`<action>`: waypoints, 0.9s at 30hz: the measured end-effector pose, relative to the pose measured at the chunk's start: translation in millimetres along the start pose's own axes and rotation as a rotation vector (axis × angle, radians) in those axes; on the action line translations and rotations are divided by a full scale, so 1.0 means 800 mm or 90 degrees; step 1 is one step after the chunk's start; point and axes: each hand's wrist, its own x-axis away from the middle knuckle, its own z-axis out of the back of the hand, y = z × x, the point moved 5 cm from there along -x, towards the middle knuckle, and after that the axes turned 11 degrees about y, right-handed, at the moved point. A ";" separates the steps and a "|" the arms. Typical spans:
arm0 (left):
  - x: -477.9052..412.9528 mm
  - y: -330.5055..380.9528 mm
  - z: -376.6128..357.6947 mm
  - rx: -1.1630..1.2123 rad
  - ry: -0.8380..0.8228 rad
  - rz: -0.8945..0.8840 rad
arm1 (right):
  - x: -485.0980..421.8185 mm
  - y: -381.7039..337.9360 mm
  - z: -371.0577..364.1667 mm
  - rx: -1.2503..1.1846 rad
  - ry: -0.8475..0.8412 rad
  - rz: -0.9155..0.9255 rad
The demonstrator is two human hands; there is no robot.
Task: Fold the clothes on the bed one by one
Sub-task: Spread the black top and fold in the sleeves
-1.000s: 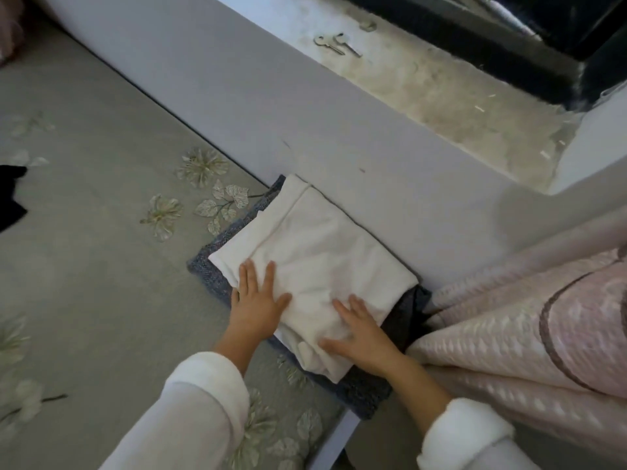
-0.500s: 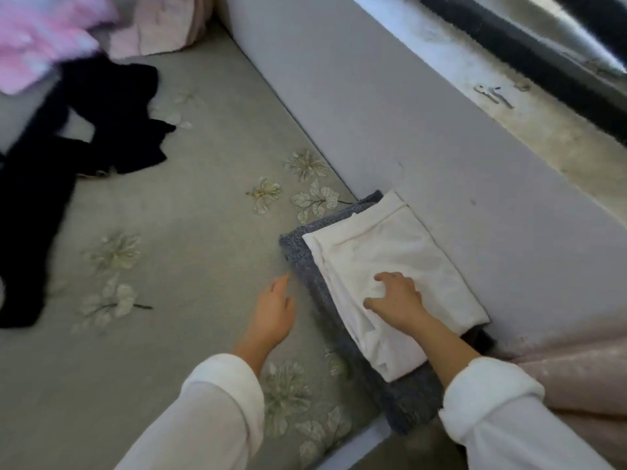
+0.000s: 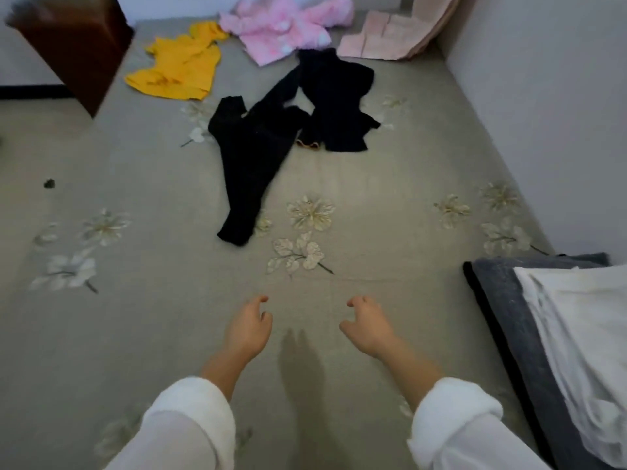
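My left hand (image 3: 249, 329) and right hand (image 3: 368, 329) hover above the bed (image 3: 152, 334), fingers (image 3: 259, 299) loosely curled, empty, well short of the black tights (image 3: 251, 154)

A person's left hand (image 3: 249, 330) and right hand (image 3: 369, 329), in white sleeves, hang over a flowered bed sheet (image 3: 135, 334), fingers loosely curled and holding nothing. Ahead lie a long black garment (image 3: 247, 157) and a black top (image 3: 336, 103). Beyond them are a yellow garment (image 3: 179, 66), a fluffy pink garment (image 3: 285, 32) and a peach cloth (image 3: 386, 39). At right, a white garment (image 3: 576, 334) rests on a grey garment (image 3: 502, 317).
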 end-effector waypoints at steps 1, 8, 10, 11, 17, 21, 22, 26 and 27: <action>-0.011 -0.027 0.015 -0.010 0.007 0.003 | -0.007 -0.024 -0.016 0.003 -0.008 -0.001; -0.106 -0.171 0.070 -0.062 0.028 0.061 | -0.077 -0.138 -0.086 0.028 -0.046 0.018; -0.135 -0.188 0.065 -0.065 0.021 0.066 | -0.104 -0.154 -0.092 0.051 -0.054 0.016; -0.149 -0.193 0.062 -0.066 0.019 0.068 | -0.119 -0.161 -0.093 0.063 -0.056 0.016; -0.234 -0.229 0.025 -0.122 0.055 -0.014 | -0.221 -0.205 -0.115 0.136 -0.055 0.056; -0.274 -0.257 0.001 -0.132 0.082 -0.039 | -0.294 -0.245 -0.146 0.150 -0.031 0.120; -0.280 -0.265 -0.006 -0.141 0.090 -0.048 | -0.312 -0.257 -0.155 0.140 -0.012 0.143; -0.279 -0.280 -0.020 -0.152 0.167 -0.077 | -0.383 -0.299 -0.175 -0.034 0.099 0.115; -0.279 -0.279 -0.018 -0.147 0.195 -0.081 | -0.400 -0.308 -0.176 -0.097 0.131 0.083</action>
